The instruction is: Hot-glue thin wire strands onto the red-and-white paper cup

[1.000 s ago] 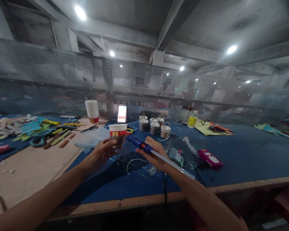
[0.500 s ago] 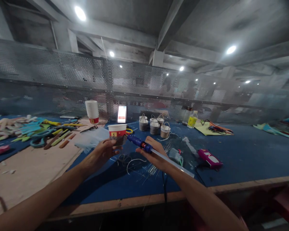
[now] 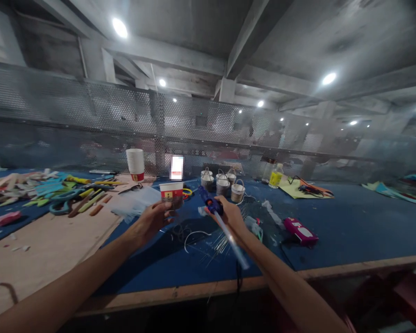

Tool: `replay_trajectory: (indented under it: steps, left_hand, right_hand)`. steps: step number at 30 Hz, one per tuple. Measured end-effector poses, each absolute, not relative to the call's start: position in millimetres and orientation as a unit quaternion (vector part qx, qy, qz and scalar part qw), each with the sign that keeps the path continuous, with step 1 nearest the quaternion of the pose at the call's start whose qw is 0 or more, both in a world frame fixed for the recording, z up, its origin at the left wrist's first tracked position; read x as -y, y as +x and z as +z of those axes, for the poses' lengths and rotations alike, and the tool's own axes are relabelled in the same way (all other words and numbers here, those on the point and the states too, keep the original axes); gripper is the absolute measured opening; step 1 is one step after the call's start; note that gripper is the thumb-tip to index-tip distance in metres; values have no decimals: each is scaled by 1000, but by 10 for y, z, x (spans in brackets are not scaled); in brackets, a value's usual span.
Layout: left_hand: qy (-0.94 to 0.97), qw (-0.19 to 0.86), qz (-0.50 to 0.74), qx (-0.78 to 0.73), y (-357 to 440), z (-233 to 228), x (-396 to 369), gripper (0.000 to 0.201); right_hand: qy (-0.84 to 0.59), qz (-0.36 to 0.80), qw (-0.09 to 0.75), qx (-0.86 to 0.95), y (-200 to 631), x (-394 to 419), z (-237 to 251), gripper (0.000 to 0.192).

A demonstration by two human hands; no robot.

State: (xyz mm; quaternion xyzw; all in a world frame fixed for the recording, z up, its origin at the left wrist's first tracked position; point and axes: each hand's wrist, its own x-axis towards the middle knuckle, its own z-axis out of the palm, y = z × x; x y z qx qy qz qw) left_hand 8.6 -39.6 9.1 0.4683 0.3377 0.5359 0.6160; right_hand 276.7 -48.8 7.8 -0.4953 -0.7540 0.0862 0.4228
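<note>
From the head camera, the left hand is curled round the lower part of a paper cup with a red band, holding it upright just above the blue table, fingers closed on its wall. The right hand is wrapped shut around a blue glue gun, whose nozzle points away toward the far side of the table, with a pale glue stick trailing back out of it toward the person along the forearm. The gun's nose sits just to the right of the cup, close but apart from it. Beneath the hands lie loose white wire and thin strands on the cloth. Behind them stand several small wrapped cups with wire handles, a stack of paper cups further left, and a pile of coloured sticks on a wooden board. A pink box lies to the right, well apart from the hands.
</note>
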Motion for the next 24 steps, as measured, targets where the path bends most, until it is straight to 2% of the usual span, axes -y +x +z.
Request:
replay_trajectory:
  steps: [3, 7, 15, 24]
  left_hand:
    - [461, 602, 543, -362, 84, 85, 385, 34]
    - [469, 591, 550, -359, 66, 55, 363, 34]
    - [496, 568, 554, -353, 49, 20, 288, 35]
    - [493, 575, 548, -355, 32, -14, 266, 41]
  right_hand:
    - [-568, 38, 360, 739, 2868, 457, 119, 43]
    - [-627, 40, 299, 718, 3066, 406, 75, 50]
    - [-668, -11, 209, 714, 3308, 334, -170, 46]
    - [-658, -14, 158, 736, 3277, 313, -281, 43]
